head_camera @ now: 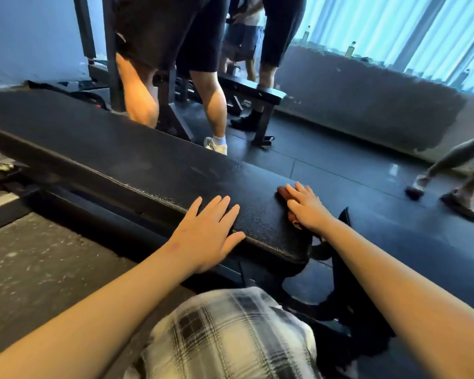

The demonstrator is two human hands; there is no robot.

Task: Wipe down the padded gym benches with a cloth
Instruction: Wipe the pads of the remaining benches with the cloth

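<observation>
A long black padded bench runs from the upper left to the lower right in front of me. My left hand lies flat on its near edge, fingers spread, holding nothing. My right hand presses a small reddish-brown cloth onto the bench's right end; most of the cloth is hidden under the palm. A second black padded bench stands farther back, in the middle of the view.
A person in dark shorts stands just behind the bench, legs close to its far edge. Other people stand by the far bench. Someone's legs cross the dark rubber floor at right. A low grey wall runs below the windows.
</observation>
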